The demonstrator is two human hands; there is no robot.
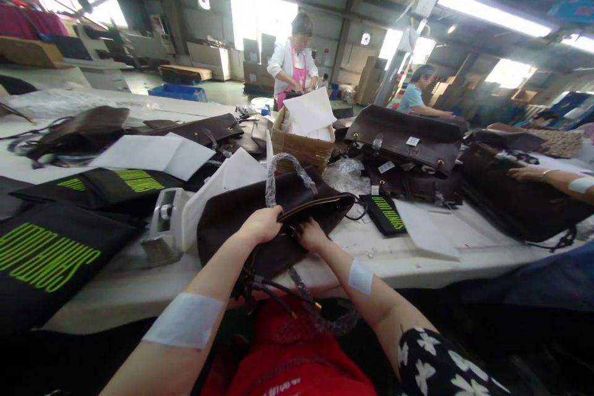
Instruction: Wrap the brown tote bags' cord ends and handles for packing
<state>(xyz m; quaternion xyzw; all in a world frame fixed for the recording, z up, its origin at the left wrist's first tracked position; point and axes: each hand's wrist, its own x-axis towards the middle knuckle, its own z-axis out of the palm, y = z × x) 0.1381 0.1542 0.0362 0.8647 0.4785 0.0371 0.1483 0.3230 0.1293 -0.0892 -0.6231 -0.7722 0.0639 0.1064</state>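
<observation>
A dark brown handbag [236, 207] lies on the table right in front of me, its top opening spread. My left hand [263, 224] is closed on the bag's rim at the left end of the opening. Inside the mouth is my right hand [312, 235], its fingers curled near the far lining; what they grip, if anything, is hidden. One plastic-wrapped handle [290, 164] stands up behind the opening. The other wrapped handle [331, 325] hangs down over the table's front edge, beside dark cords.
A tape dispenser [166, 219] and black bags with green lettering [51, 253] lie to the left. A cardboard box [301, 145] holding white sheets stands behind. More brown handbags [403, 130] are at right, where a co-worker's hand [531, 173] touches one. White sheets [429, 229] lie nearby.
</observation>
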